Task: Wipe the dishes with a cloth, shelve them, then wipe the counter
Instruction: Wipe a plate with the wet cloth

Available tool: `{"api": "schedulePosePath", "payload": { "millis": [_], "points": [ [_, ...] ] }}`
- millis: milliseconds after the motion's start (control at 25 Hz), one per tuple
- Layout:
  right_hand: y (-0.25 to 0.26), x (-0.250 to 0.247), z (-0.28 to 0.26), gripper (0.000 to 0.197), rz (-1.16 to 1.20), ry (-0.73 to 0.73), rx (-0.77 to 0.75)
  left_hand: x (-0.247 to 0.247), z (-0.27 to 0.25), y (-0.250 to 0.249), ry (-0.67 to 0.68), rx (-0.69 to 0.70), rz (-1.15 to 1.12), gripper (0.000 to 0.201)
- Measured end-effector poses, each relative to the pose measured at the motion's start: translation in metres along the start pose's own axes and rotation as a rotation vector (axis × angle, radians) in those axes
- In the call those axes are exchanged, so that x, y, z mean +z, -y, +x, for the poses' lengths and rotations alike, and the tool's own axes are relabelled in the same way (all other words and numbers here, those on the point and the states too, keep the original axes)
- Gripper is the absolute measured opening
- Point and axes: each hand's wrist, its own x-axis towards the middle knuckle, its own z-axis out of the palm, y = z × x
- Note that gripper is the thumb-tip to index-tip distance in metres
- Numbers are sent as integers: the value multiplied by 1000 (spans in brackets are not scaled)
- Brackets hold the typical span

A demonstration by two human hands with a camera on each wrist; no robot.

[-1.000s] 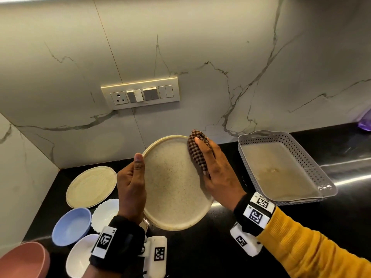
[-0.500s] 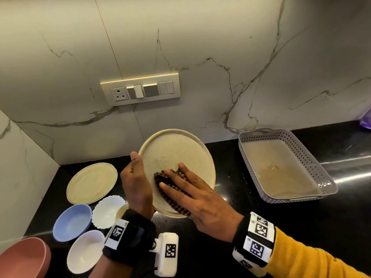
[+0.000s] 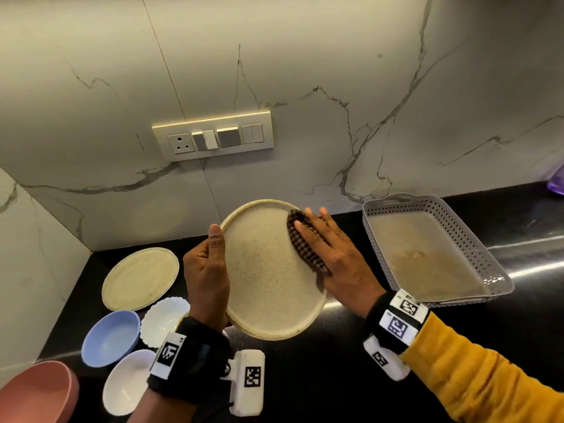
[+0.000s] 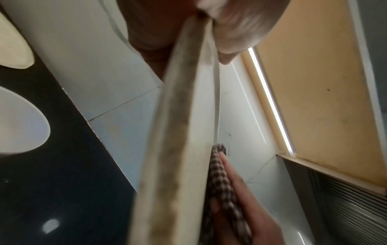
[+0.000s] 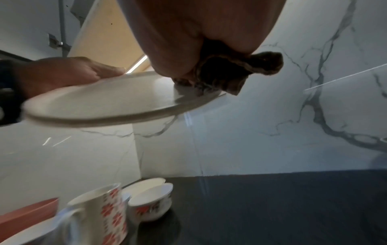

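Observation:
A speckled cream plate (image 3: 265,270) is held tilted above the black counter (image 3: 320,377). My left hand (image 3: 207,270) grips its left rim, thumb on the front face; the left wrist view shows that rim (image 4: 178,132) edge-on. My right hand (image 3: 332,261) presses a folded brown checked cloth (image 3: 305,245) flat against the plate's upper right part, fingers straight. From the right wrist view the cloth (image 5: 230,76) bunches under the palm at the plate's edge (image 5: 125,106).
On the counter at left lie a second cream plate (image 3: 140,277), a scalloped white bowl (image 3: 163,319), a blue bowl (image 3: 111,337), a white bowl (image 3: 126,383) and a pink bowl (image 3: 36,392). A grey perforated basket (image 3: 427,251) stands right. A floral mug (image 5: 100,210) and cup (image 5: 150,205) stand near.
My right hand and the cloth swept from the plate's lower middle up to its upper right part. The left hand kept its grip on the rim.

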Motion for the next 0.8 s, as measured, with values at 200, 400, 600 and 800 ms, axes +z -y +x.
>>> {"api": "schedulePosePath", "payload": {
  "millis": [200, 400, 600, 800],
  "points": [
    [50, 8, -50, 90, 117, 108, -155, 4, 1, -4, -150, -116, -129, 63],
    [79, 7, -16, 80, 175, 202, -271, 22, -6, 8, 10, -185, -161, 72],
    [51, -2, 32, 96, 10, 106, -115, 31, -16, -8, 74, -51, 15, 64],
    [-8, -9, 4, 94, -119, 59, 43, 8, 2, -4, 8, -75, -21, 59]
  ]
}}
